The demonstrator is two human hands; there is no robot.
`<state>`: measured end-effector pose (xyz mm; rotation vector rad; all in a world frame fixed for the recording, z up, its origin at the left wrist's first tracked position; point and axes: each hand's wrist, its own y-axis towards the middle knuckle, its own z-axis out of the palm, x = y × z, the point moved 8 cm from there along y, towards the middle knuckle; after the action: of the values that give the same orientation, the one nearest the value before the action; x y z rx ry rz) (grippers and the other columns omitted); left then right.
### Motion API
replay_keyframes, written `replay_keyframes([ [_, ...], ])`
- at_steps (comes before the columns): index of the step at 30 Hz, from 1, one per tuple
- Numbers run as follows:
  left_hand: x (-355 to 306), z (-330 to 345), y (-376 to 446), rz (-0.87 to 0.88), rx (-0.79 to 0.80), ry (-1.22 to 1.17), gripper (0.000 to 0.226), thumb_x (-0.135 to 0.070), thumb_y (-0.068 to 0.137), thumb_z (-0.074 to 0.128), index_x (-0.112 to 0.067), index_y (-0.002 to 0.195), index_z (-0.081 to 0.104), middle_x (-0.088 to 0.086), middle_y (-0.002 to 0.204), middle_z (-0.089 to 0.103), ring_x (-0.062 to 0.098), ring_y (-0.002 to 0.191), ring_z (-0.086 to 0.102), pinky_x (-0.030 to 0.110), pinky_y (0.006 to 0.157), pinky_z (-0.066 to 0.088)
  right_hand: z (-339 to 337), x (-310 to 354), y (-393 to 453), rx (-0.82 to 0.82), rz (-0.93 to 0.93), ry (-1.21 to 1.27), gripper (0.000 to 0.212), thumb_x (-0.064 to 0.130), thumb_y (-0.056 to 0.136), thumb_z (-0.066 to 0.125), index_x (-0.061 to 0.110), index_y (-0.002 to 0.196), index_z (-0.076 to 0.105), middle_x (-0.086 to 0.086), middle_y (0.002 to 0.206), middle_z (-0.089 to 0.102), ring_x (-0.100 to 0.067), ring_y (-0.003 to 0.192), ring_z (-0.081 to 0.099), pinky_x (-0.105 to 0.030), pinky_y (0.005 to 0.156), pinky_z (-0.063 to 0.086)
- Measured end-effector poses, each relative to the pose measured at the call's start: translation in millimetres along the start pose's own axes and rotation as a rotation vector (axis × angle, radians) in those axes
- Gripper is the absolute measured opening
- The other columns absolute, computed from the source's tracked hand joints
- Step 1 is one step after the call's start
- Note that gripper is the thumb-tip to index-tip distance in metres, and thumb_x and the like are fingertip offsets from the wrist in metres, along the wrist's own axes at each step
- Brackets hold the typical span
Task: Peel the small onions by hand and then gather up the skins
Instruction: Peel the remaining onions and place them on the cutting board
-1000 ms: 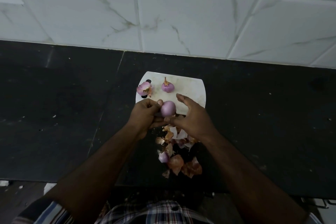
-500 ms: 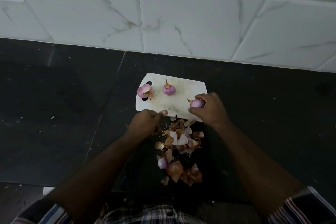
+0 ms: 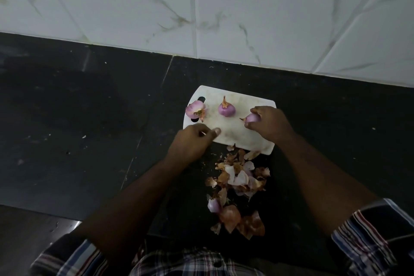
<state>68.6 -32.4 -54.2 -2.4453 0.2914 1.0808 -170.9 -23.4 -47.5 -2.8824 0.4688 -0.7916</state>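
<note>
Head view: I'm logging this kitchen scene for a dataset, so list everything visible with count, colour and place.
cutting board: one, white, on the counter near the wall
loose onions: two, purple; one at the board's left edge by the handle slot, one mid-board
held onion: one, purple, over the board's right side
onion skins: a scattered pile, brown and pale purple, on the counter in front of the board
counter: one, black
wall tiles: white, veined, behind the counter
left hand: curled, at the board's near edge; holding anything unclear
right hand: holds the onion
</note>
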Motion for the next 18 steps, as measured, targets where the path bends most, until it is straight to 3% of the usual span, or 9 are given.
replay_keyframes([
  [2, 7.9, -21.0, 13.2, -0.003, -0.171, 0.002, 0.027, -0.050, 0.093, 0.064, -0.028, 0.108, 0.066, -0.007, 0.102, 0.066, 0.006, 0.088, 0.063, 0.029, 0.075, 0.054, -6.2, 3.4, -2.6, -0.072, 0.008, 0.062, 0.053, 0.028, 0.087, 0.073, 0.011, 0.135, 0.060, -0.007, 0.139, 0.060, -0.022, 0.129, 0.053, -0.026, 0.104, 0.037],
  [5, 18.2, -45.6, 36.8, -0.030, -0.333, 0.003, 0.047, -0.044, 0.086, 0.073, -0.023, 0.126, 0.058, -0.001, 0.124, 0.058, 0.011, 0.100, 0.059, 0.028, 0.078, 0.050, -12.1, 13.4, -13.6, -0.183, 0.000, 0.127, 0.045, 0.024, 0.088, 0.071, 0.012, 0.131, 0.063, -0.007, 0.131, 0.065, -0.022, 0.122, 0.058, -0.030, 0.103, 0.042],
  [8, 17.7, -44.5, 62.2, -0.101, -0.249, 0.102, 0.072, -0.056, 0.086, 0.067, -0.018, 0.143, 0.046, 0.009, 0.143, 0.047, 0.027, 0.124, 0.053, 0.042, 0.098, 0.049, -7.4, 23.2, -27.8, -0.202, -0.037, 0.143, 0.037, 0.023, 0.090, 0.069, 0.011, 0.126, 0.066, -0.005, 0.125, 0.068, -0.021, 0.117, 0.061, -0.034, 0.102, 0.048],
  [10, 13.5, -37.2, 76.5, -0.111, -0.164, 0.207, 0.081, -0.059, 0.086, 0.066, -0.015, 0.149, 0.039, 0.013, 0.150, 0.043, 0.032, 0.132, 0.048, 0.045, 0.102, 0.044, -4.0, 23.7, -38.4, -0.189, -0.025, 0.157, 0.034, 0.021, 0.090, 0.069, 0.011, 0.123, 0.068, -0.004, 0.121, 0.069, -0.019, 0.113, 0.063, -0.029, 0.099, 0.048],
  [13, 10.3, -31.4, 87.8, -0.069, -0.120, 0.293, 0.080, -0.056, 0.085, 0.070, -0.014, 0.146, 0.042, 0.015, 0.145, 0.048, 0.034, 0.128, 0.051, 0.043, 0.100, 0.045, -1.7, 22.1, -55.5, -0.196, 0.005, 0.187, 0.034, 0.020, 0.090, 0.070, 0.011, 0.122, 0.068, -0.002, 0.118, 0.070, -0.015, 0.110, 0.063, -0.019, 0.091, 0.042],
  [18, 7.3, -34.2, 72.1, 0.021, -0.149, 0.203, 0.069, -0.041, 0.086, 0.073, -0.019, 0.146, 0.046, 0.009, 0.144, 0.045, 0.028, 0.122, 0.055, 0.036, 0.096, 0.045, 3.2, 15.3, -83.1, -0.219, 0.081, 0.276, 0.034, 0.023, 0.088, 0.073, 0.018, 0.121, 0.069, 0.001, 0.110, 0.072, -0.012, 0.101, 0.066, -0.019, 0.086, 0.046],
])
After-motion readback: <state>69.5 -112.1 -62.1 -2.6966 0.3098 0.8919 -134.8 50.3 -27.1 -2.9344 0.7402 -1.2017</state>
